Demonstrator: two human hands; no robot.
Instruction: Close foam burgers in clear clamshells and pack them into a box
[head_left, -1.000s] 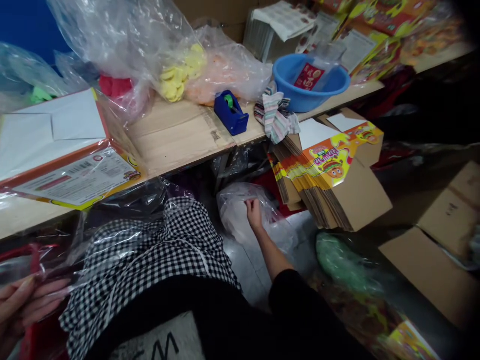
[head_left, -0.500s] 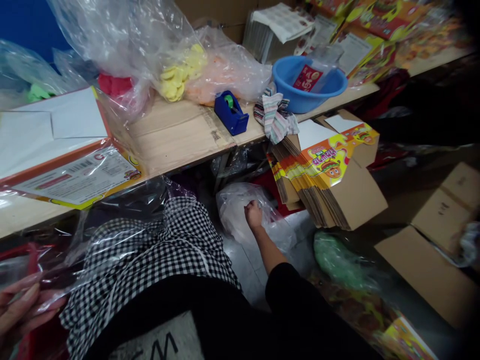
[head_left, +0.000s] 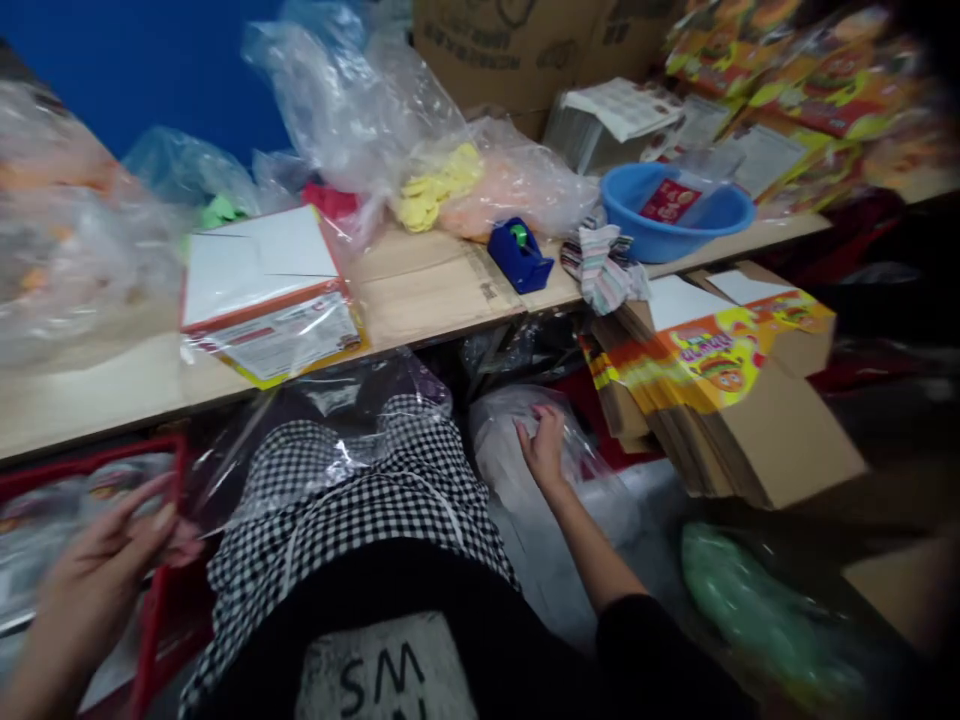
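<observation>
My left hand (head_left: 112, 560) is at the lower left, beside a red crate (head_left: 161, 600). Its thumb and fingers pinch the edge of a clear plastic bag (head_left: 345, 395) that spreads over my lap and the checkered apron (head_left: 375, 505). Blur hides the exact grip. My right hand (head_left: 546, 445) is low beside my right knee, thumb and fingers apart, over a bulky translucent plastic bag (head_left: 499, 435) below the table. It seems to hold nothing; whether it touches that bag I cannot tell.
A white-topped box (head_left: 262, 265) in clear film stands on the table (head_left: 420, 290). Behind are bags with yellow pieces (head_left: 442, 185), a blue tape dispenser (head_left: 520, 258), striped cloth (head_left: 600, 265) and a blue basin (head_left: 675, 235). Flattened cartons (head_left: 780, 430) lean at right; a green bag (head_left: 750, 590) lies below.
The view has swung left, so the table things appear further right and more of the red crate shows. My right hand has gone from a closed fist to spread fingers.
</observation>
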